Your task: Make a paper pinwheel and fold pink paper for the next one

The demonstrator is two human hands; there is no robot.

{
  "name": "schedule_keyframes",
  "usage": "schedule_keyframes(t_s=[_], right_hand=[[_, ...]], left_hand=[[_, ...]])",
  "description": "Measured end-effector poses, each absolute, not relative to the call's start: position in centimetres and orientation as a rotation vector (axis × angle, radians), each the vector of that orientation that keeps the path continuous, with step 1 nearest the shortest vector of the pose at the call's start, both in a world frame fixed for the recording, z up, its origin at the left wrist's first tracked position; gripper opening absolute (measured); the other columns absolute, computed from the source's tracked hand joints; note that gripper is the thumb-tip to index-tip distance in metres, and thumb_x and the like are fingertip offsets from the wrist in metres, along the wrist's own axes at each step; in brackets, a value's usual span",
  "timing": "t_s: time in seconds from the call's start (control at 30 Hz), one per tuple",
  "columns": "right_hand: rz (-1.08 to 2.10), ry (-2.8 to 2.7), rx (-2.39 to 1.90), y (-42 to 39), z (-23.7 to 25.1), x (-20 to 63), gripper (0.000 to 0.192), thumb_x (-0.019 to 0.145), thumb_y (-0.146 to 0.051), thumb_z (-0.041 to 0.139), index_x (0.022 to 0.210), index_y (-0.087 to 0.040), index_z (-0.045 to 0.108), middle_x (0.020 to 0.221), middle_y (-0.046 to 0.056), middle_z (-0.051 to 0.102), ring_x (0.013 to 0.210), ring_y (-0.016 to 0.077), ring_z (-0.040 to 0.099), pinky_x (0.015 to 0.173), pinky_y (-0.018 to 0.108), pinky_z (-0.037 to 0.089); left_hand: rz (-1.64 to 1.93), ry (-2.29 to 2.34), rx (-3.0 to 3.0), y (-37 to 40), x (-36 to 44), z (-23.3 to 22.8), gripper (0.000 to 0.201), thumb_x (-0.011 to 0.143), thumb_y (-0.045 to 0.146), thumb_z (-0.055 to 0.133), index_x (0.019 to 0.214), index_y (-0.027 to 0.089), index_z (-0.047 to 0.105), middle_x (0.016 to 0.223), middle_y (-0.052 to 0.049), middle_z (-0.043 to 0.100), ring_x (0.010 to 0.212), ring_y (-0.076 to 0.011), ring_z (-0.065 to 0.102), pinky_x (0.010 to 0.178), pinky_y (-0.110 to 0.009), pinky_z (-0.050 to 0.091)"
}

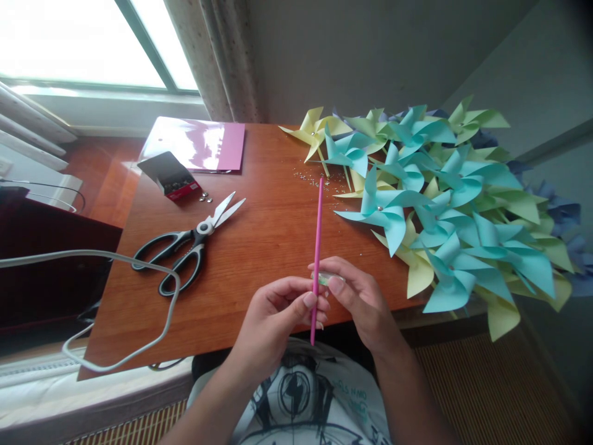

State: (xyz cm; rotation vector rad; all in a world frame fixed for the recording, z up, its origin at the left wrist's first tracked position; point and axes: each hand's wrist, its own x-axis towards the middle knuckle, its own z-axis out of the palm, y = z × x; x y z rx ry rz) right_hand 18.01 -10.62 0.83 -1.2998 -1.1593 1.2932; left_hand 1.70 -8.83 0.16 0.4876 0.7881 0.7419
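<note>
A thin pink stick (318, 238) stands nearly upright in front of me, over the near edge of the table. My left hand (282, 309) pinches it low down between thumb and fingers. Close against the stick's right side, my right hand (364, 296) is closed on a small clear and greenish piece (327, 279), whose kind I cannot make out. Its fingertips reach behind the stick. To the right lie many paper pinwheels in turquoise, yellow, green and purple; the nearest turquoise pinwheel (382, 210) has a shiny pin at its centre.
Black-handled scissors (197, 241) lie with blades parted on the wooden table (259, 216). Behind them stand an open small box (173, 179) and several metal pieces (205, 197). Pink sheets (229, 145) lie farther back. A white cable (173, 296) loops over the left edge.
</note>
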Motion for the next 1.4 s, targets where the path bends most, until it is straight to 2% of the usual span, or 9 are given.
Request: schedule_keyframes(t_s=[0.17,0.4,0.53,0.73,0.93,1.17,1.4], right_hand=[[1.298,-1.138,-1.31,-10.6,0.65,18.01,0.031,0.096,-0.045,0.059,0.111,-0.022,0.074,0.11,0.007,0.067,0.105,0.0241,0.064,0.09,0.034,0.052],[1.217,-1.153,-1.344,-10.43,0.77,17.85,0.02,0.095,-0.033,0.062,0.109,-0.024,0.073,0.108,0.005,0.067,0.105,0.0228,0.063,0.09,0.033,0.05],[1.166,-1.153,-1.384,-10.42,0.79,17.68,0.02,0.093,-0.031,0.064,0.109,-0.023,0.073,0.107,0.006,0.067,0.102,0.0232,0.064,0.089,0.034,0.051],[1.137,-1.173,-1.404,-10.41,0.77,17.56,0.021,0.092,-0.03,0.066,0.11,-0.022,0.073,0.108,0.007,0.067,0.102,0.0236,0.065,0.089,0.035,0.052],[1.122,-1.195,-1.417,-10.38,0.88,17.64,0.021,0.092,-0.031,0.066,0.11,-0.023,0.073,0.108,0.007,0.067,0.102,0.0239,0.065,0.09,0.036,0.053],[1.129,-1.193,-1.417,-10.38,0.85,17.71,0.02,0.093,-0.031,0.065,0.11,-0.022,0.073,0.109,0.007,0.067,0.104,0.0239,0.065,0.09,0.035,0.052],[1.142,-1.188,-1.413,-10.31,0.69,17.74,0.018,0.093,-0.031,0.065,0.106,-0.022,0.073,0.107,0.006,0.067,0.103,0.0232,0.064,0.089,0.034,0.051]], left_hand=[[0.706,0.792,0.439,-8.69,1.86,0.37,0.016,0.081,0.025,0.082,0.088,0.013,0.077,0.076,-0.005,0.074,0.065,-0.0121,0.068,0.064,-0.021,0.056],[0.703,0.853,0.49,-8.71,2.1,0.14,0.016,0.083,0.028,0.079,0.092,0.015,0.076,0.08,-0.005,0.073,0.072,-0.0124,0.066,0.068,-0.02,0.054],[0.75,0.904,0.559,-8.53,2.08,0.08,0.02,0.079,0.028,0.082,0.092,0.016,0.074,0.082,-0.002,0.07,0.071,-0.011,0.063,0.066,-0.019,0.052],[0.781,0.913,0.659,-8.34,1.93,-0.14,0.023,0.071,0.019,0.088,0.086,0.016,0.071,0.083,-0.002,0.071,0.075,-0.0135,0.062,0.067,-0.021,0.053],[0.792,0.975,0.666,-8.36,1.87,-0.16,0.025,0.068,0.023,0.09,0.083,0.014,0.072,0.08,-0.003,0.072,0.073,-0.0134,0.063,0.067,-0.02,0.052],[0.815,0.975,0.661,-8.42,1.88,-0.1,0.021,0.071,0.025,0.088,0.082,0.014,0.074,0.075,-0.002,0.071,0.067,-0.0114,0.061,0.064,-0.019,0.051],[0.795,0.902,0.676,-8.4,1.58,-0.41,0.015,0.076,0.023,0.084,0.087,0.016,0.076,0.079,-0.002,0.071,0.071,-0.0112,0.062,0.067,-0.018,0.051]])
